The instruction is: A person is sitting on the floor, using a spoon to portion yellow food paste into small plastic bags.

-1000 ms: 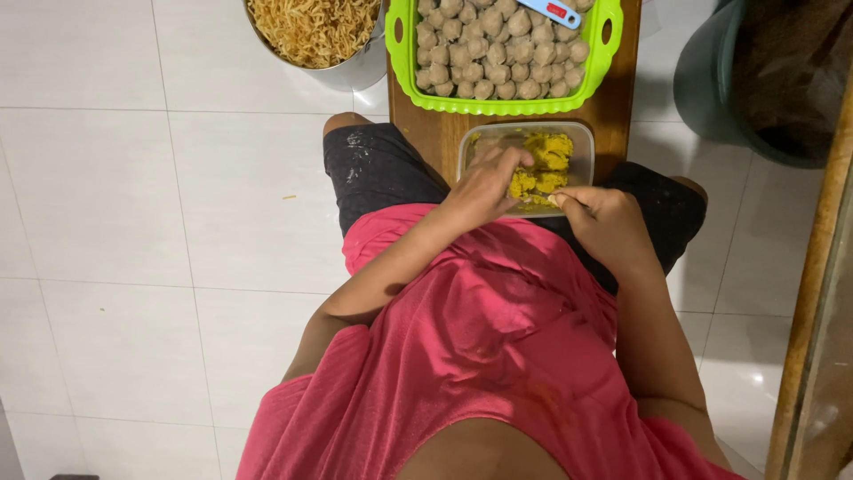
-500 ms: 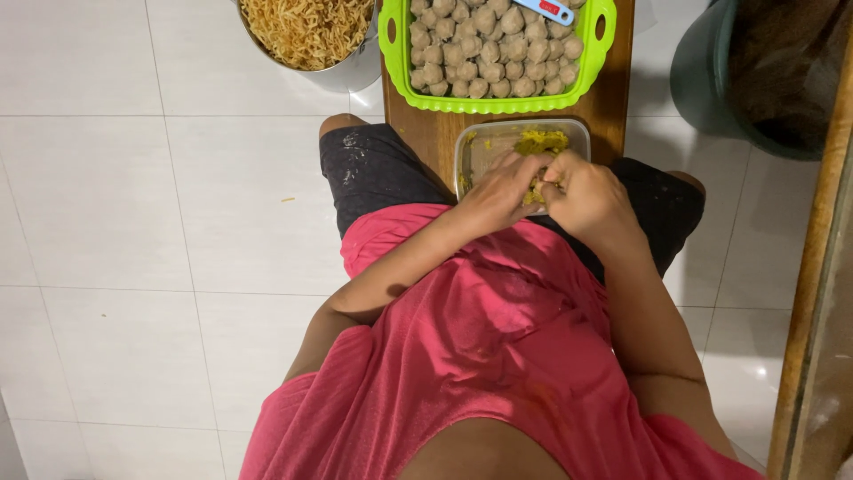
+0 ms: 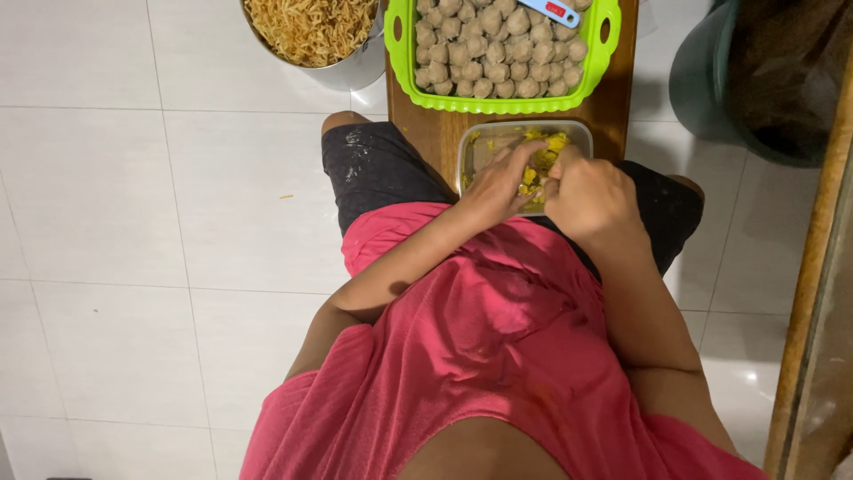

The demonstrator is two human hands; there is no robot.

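Now yellow filling [image 3: 542, 156] is pinched between left hand [image 3: 499, 182] and right hand [image 3: 588, 197] inside the clear tub [image 3: 475, 147]; the ball tray [image 3: 506, 105] sits at twelve o'clock. Crumbs could be dropped if the pinch loosens.

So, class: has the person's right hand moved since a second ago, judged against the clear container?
Yes. The right hand has shifted left and up over the clear container's near edge, closing on the left hand above the yellow filling.

The filling [image 3: 544, 158] in the clear container [image 3: 474, 151] is yellow. The tray [image 3: 506, 102] is lime green, its dough balls [image 3: 484, 53] beige. The shirt [image 3: 498, 347] is pink, the shorts [image 3: 378, 169] black, the floor tiles [image 3: 133, 196] white.
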